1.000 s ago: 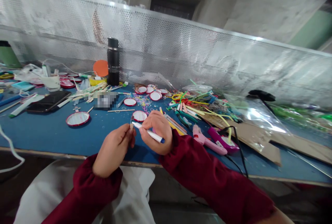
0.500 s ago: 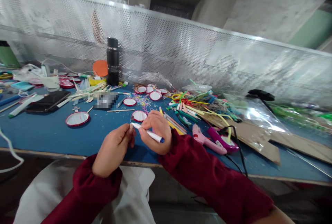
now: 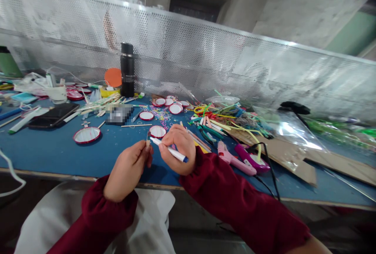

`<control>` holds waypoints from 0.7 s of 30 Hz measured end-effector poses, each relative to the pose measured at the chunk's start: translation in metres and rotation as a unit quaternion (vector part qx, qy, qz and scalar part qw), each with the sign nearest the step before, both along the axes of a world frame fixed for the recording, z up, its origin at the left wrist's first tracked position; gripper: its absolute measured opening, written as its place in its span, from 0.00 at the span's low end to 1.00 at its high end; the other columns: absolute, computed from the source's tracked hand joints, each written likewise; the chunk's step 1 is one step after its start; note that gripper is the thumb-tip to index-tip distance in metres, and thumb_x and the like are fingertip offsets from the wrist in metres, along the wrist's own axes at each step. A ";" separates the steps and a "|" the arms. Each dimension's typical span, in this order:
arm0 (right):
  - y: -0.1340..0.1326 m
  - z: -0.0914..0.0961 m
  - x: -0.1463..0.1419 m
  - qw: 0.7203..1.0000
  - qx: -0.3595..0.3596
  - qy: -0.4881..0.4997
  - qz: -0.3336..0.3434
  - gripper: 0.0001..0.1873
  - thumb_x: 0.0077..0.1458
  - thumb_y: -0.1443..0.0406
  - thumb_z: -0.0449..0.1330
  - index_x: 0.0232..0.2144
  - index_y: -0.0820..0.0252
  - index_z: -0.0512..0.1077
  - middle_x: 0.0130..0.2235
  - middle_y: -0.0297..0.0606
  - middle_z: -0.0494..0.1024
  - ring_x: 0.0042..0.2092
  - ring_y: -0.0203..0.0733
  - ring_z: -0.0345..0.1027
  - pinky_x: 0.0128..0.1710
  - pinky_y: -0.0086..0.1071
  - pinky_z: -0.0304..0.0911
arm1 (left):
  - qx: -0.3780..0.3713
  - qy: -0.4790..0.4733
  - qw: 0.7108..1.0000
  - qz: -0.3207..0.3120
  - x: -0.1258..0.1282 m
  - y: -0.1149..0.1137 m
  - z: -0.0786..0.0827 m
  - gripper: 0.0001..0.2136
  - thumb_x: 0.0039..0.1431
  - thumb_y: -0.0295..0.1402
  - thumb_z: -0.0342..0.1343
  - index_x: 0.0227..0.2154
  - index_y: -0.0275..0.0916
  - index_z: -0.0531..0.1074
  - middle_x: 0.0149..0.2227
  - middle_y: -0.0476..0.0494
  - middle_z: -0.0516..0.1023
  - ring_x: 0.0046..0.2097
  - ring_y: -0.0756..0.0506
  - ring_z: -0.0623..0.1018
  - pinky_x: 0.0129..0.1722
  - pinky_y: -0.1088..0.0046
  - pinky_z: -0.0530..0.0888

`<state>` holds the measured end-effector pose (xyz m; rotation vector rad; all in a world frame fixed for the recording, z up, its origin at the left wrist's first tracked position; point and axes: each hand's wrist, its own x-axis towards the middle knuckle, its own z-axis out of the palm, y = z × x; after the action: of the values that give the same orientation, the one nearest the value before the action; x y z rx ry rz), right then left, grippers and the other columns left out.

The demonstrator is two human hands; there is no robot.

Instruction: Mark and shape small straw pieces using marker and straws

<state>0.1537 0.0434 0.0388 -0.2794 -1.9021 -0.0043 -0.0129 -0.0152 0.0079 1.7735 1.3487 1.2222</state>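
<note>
Between the thumb and fingers of my left hand (image 3: 128, 171) is a small wooden stick (image 3: 147, 143), held upright with a dark mark near its top. My right hand (image 3: 178, 149) grips a white marker pen (image 3: 173, 153) with a blue end. The pen's tip points left, close beside the stick; whether it touches cannot be made out. Just behind both hands lies a round white disc with a red rim (image 3: 158, 131). A similar, larger disc (image 3: 87, 135) rests to the left, with a small wooden piece at its top edge.
A black bottle (image 3: 127, 69) stands by the perforated metal screen (image 3: 188, 50). To my right lie a pink glue gun (image 3: 235, 160), coloured pens, pipe cleaners (image 3: 229, 113) and cardboard (image 3: 282, 156). A dark phone (image 3: 54, 115) and wooden sticks (image 3: 100, 105) are on the left of the blue table (image 3: 117, 156).
The marker pen's tip has shifted slightly right, away from the stick, along with my right hand. My left hand keeps its hold on the stick, almost unmoved.
</note>
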 end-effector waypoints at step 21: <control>0.000 -0.001 -0.001 1.000 0.007 -0.001 -0.004 0.08 0.50 0.70 0.61 0.28 0.55 0.64 0.27 0.31 0.75 0.30 0.38 0.70 0.41 0.41 0.66 | 0.003 0.008 1.000 0.008 -0.001 0.000 -0.003 0.20 0.70 0.46 0.41 0.26 0.41 0.64 0.23 0.52 0.70 0.23 0.51 0.66 0.25 0.73 0.61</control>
<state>0.1530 0.0430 0.0375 -0.2783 -1.9016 -0.0232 -0.0135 -0.0154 0.0049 1.7833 1.3729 1.2235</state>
